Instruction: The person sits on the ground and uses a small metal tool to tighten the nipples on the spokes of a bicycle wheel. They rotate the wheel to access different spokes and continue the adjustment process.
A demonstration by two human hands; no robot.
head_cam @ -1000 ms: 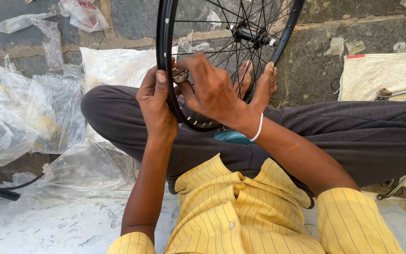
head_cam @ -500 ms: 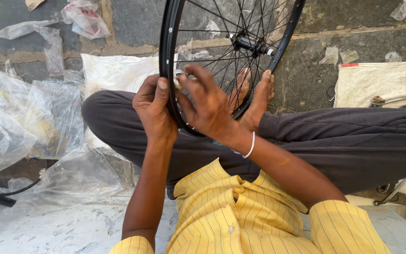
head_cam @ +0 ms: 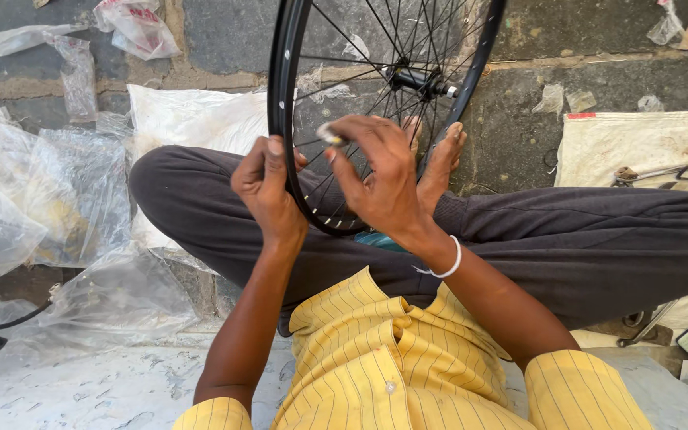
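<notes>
A black bicycle wheel rim [head_cam: 283,103] with thin spokes and a hub [head_cam: 420,81] stands upright on my crossed legs in dark trousers [head_cam: 583,239]. My left hand [head_cam: 268,191] grips the rim's left side, thumb up against it. My right hand [head_cam: 380,179], with a white bangle at the wrist, reaches in among the spokes and pinches a small silvery tool [head_cam: 330,135] between thumb and fingers close to the rim. My bare foot [head_cam: 439,163] rests behind the wheel.
Crumpled clear plastic wrapping [head_cam: 33,199] lies at the left. A white sack [head_cam: 193,119] lies under my left knee, another white cloth [head_cam: 639,147] with metal tools [head_cam: 666,171] at the right. A stone kerb runs along the top.
My right hand has lifted off the rim and now holds the small tool higher among the spokes. The left hand keeps its grip on the rim.
</notes>
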